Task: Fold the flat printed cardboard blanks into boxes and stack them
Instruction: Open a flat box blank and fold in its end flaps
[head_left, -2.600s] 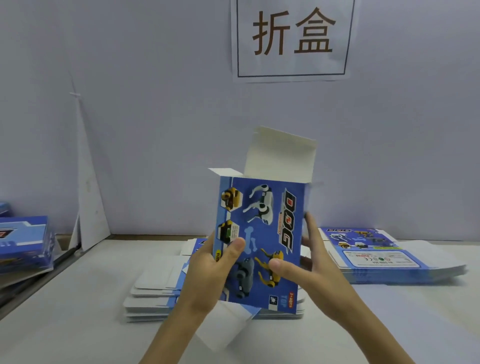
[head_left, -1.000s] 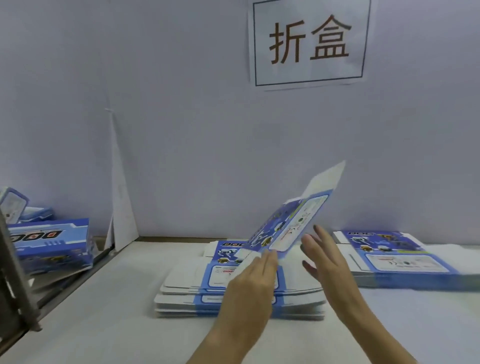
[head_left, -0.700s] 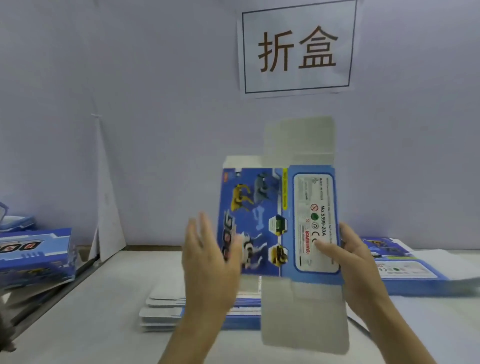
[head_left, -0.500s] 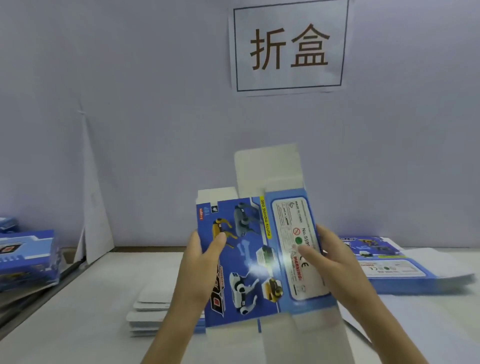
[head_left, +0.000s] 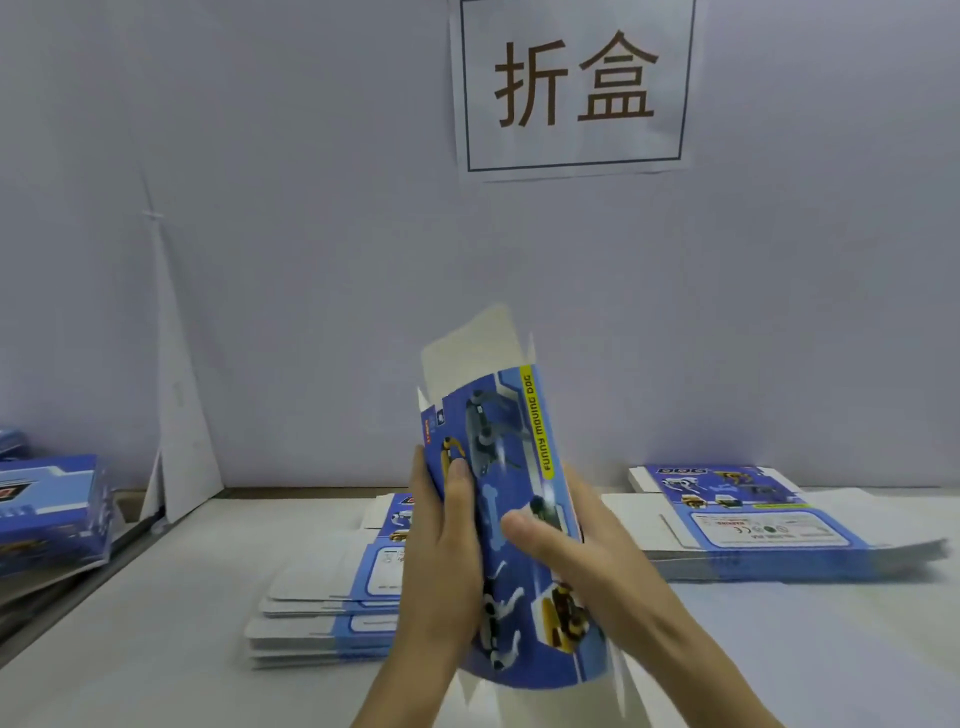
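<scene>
Since half a second ago, the blank (head_left: 511, 519) has been turned and squeezed. The label panel that faced the camera is now swung out of view, and only the picture panel with its yellow strip is seen, bowed outward. It is held upright in the air, blurred by motion, with a white flap standing at its top and white flaps hanging at its bottom.

The blank is gripped from both sides. The left hand (head_left: 441, 561) is clamped on its left edge, thumb laid on the printed face. The right hand (head_left: 582, 566) is clamped on its right edge, thumb pressed to the face, and the fingers of both are wrapped behind, out of sight.

This is judged to be the opening of the flat sleeve into a tube, so the end flaps are not yet tucked and nothing is ready for stacking.

Below and behind the blank, a stack of flat blanks (head_left: 322, 608) lies on the pale table (head_left: 156, 649). To the right of the blank a second stack (head_left: 753, 525) is spread, and far to its left folded boxes (head_left: 52, 509) are piled. A white card sheet (head_left: 176, 415) leans on the wall left of the blank, and a sign (head_left: 571, 88) hangs above it.
</scene>
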